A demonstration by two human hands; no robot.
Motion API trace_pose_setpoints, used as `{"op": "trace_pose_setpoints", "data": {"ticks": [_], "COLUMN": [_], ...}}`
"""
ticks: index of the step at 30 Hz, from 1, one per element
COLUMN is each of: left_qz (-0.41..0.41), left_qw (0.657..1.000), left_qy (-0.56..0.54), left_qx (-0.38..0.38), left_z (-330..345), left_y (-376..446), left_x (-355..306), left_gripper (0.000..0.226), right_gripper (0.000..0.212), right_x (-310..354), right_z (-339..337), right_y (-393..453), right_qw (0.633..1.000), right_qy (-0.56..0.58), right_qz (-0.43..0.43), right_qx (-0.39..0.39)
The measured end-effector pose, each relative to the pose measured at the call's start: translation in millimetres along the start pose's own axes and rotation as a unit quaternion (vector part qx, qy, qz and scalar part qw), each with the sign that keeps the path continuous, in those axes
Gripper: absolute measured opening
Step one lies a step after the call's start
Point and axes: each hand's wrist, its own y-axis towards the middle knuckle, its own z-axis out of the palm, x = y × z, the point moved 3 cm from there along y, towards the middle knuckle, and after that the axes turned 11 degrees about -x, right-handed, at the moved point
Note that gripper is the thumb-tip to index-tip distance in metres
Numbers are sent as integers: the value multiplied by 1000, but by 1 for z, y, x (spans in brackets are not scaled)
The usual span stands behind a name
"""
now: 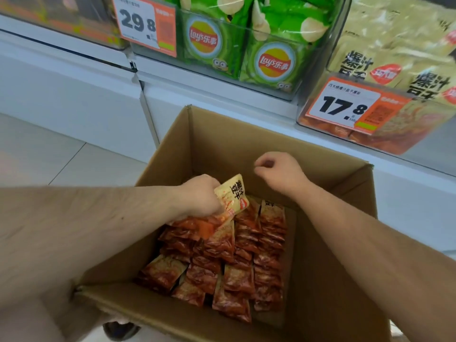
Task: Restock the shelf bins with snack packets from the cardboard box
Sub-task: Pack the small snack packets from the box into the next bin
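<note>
An open cardboard box (pixel 328 304) stands on the floor below the shelf, its bottom covered with several red-and-cream snack packets (pixel 237 265). My left hand (pixel 199 196) is inside the box and grips a bunch of these packets (pixel 233 197), lifted a little above the pile. Over the box's far side hovers my right hand (pixel 278 172), fingers loosely curled, holding nothing. On the shelf at the upper right sits a clear bin (pixel 385 134) holding matching cream packets, with a 17.8 price tag (pixel 345 104) on its front.
A clear bin of green Lay's chip bags (pixel 237 53) sits on the shelf above the box, with a 29.8 price tag (pixel 145 23) to its left. The white shelf front (pixel 74 95) runs across the view. Pale floor tiles (pixel 49 156) lie to the left.
</note>
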Motion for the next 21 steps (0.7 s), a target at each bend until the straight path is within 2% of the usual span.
{"op": "trace_pose_setpoints", "data": {"ticks": [1, 3, 6, 9, 13, 15, 17, 19, 21], "left_qz": [-26, -67, -111, -139, -165, -172, -177, -182, -187], "left_qw": [998, 990, 977, 970, 966, 964, 962, 957, 950], "left_qy": [-50, -124, -182, -197, -197, -200, -210, -228, -251], "left_qx": [4, 11, 13, 11, 10, 14, 13, 3, -13], "left_z": [1, 2, 7, 12, 18, 20, 22, 23, 22], "left_y": [1, 1, 6, 12, 16, 18, 19, 20, 21], "left_x": [3, 6, 12, 20, 30, 34, 37, 39, 38], "left_gripper": [23, 28, 30, 32, 34, 35, 33, 33, 34], "right_gripper": [14, 19, 32, 57, 82, 80, 67, 51, 43], "right_x": [-30, -91, -151, -177, -191, -194, -190, -186, -173], "right_z": [7, 30, 65, 91, 116, 119, 113, 105, 93], "right_y": [6, 6, -9, -18, -15, -12, -12, -12, -15], "right_qw": [993, 961, 925, 911, 922, 924, 918, 909, 903], "right_qy": [22, 7, -39, -64, -86, -99, -87, -32, 30], "right_qz": [108, 272, 378, 407, 371, 362, 384, 412, 421], "right_qx": [-33, -39, -12, 17, 66, 72, 52, 46, 78]}}
